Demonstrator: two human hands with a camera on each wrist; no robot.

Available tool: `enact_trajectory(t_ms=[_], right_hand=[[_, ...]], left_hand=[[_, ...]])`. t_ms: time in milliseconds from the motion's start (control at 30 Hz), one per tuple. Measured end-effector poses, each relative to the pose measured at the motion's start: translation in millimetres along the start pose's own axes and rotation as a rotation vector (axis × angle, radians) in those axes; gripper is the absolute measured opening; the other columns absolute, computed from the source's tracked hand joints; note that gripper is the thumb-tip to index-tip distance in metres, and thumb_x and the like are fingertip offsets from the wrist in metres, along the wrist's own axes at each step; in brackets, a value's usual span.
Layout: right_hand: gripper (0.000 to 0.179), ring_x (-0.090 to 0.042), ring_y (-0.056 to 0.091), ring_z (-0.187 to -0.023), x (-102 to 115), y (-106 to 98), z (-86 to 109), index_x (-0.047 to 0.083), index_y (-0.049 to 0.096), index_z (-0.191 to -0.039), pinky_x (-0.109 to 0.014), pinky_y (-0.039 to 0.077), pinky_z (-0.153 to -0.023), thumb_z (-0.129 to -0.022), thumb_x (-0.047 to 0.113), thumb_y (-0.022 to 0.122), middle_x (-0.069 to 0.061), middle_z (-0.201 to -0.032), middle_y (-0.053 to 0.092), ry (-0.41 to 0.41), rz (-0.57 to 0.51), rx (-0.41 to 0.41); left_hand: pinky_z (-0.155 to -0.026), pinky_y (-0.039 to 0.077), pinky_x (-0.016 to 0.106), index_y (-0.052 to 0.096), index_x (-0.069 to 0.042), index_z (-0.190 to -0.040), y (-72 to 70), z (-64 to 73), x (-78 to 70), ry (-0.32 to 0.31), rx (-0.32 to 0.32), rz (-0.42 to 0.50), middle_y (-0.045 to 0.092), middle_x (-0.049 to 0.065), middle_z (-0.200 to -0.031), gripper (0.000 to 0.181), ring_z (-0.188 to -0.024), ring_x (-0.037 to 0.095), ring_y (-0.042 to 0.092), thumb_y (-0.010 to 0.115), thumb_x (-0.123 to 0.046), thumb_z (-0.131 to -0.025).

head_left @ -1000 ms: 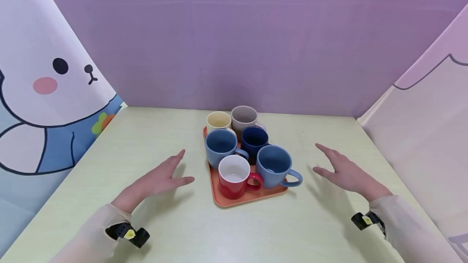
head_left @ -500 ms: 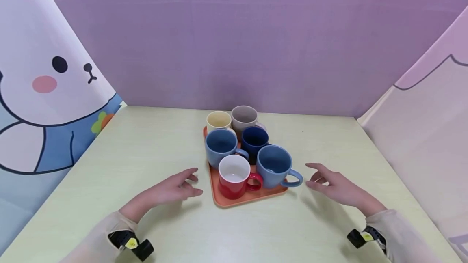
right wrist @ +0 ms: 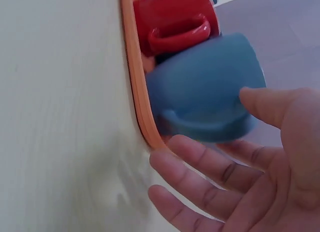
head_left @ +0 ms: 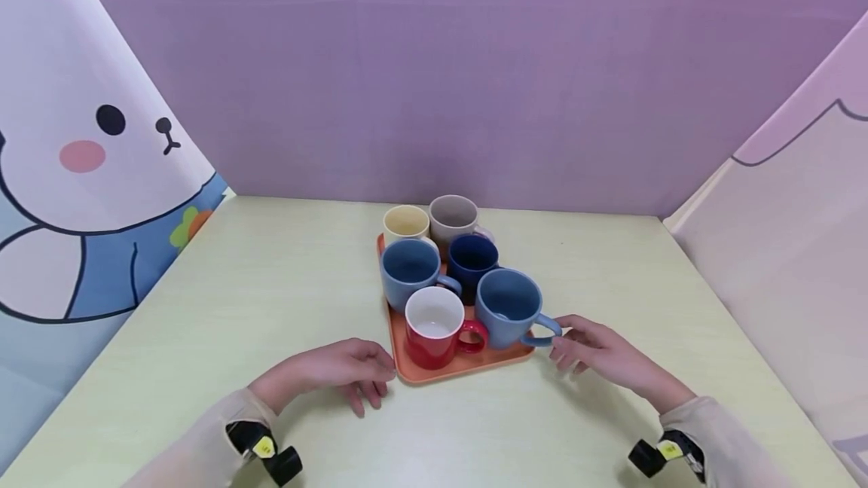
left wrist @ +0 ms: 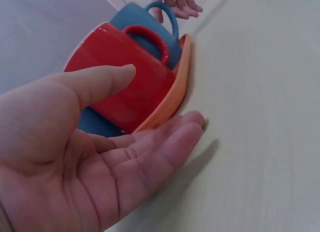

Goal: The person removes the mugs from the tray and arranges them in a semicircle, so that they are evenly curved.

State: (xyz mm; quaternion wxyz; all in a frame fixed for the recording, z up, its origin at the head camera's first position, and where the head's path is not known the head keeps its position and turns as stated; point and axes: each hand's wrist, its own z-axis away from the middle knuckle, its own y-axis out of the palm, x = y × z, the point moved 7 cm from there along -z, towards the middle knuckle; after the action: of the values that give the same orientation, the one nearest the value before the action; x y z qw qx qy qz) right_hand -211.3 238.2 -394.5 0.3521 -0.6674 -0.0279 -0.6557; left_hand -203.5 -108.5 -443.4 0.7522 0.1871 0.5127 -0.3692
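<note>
Left grip (left wrist: pixel 85 159) near red mug (left wrist: pixel 139 89)

I see tray (head_left: pixel 475 364) on table (head_left: pixel 271 262), backdrop (head_left: pixel 434 81) behind. Six mugs (head_left: pixel 410 292) on tray, three pairs front to back (rear bases hidden from me). Left hand (head_left: pixel 353 367) beside tray's front left corner; right hand (head_left: pixel 600 349) by handle (head_left: pixel 548 322) of front right mug (head_left: pixel 505 326).

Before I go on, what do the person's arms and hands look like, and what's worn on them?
The left hand and right hand are gloveless. The left sleeve and right sleeve are pale and long. On both sides: a black band, a boxy black device and a yellow patch.
</note>
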Motion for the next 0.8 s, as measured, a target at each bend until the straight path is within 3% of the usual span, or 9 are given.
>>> enact_trajectory(t_ms=[200,533,800], right_hand=[[0.033,-0.024,0.069,-0.082,1,7,-5.1,-0.015,0.049,-0.118,-0.039,0.06,-0.073,-0.107,0.016,0.047,-0.025,-0.096,0.067,-0.011,-0.154,0.025],[0.045,-0.019,0.07,-0.081,-6,10,-7.5,-0.023,0.046,-0.117,-0.035,0.06,-0.077,-0.109,0.021,0.04,-0.016,-0.093,0.07,0.032,-0.298,0.025],[0.029,-0.015,0.069,-0.082,-5,14,-9.5,0.005,0.057,-0.099,-0.031,0.059,-0.078,-0.11,0.021,0.036,-0.005,-0.091,0.071,-0.008,-0.456,0.116]], left_hand=[[-0.063,0.061,0.035,0.065,0.001,-0.098,1.1,-14.2,9.2,-0.051,-0.023,0.002,0.071,0.015,-0.081,0.026,-0.069,0.022,0.072,0.061,-0.024,-0.1],[-0.053,0.06,0.035,0.064,0.001,-0.09,-1.6,-23.1,14.2,-0.073,-0.092,0.008,0.071,0.016,-0.074,0.024,-0.061,0.023,0.072,0.064,-0.022,-0.098],[-0.048,0.058,0.032,0.064,0.0,-0.088,-2.0,-23.7,14.7,-0.094,-0.114,-0.007,0.072,0.016,-0.074,0.025,-0.059,0.021,0.071,0.065,-0.024,-0.097]])
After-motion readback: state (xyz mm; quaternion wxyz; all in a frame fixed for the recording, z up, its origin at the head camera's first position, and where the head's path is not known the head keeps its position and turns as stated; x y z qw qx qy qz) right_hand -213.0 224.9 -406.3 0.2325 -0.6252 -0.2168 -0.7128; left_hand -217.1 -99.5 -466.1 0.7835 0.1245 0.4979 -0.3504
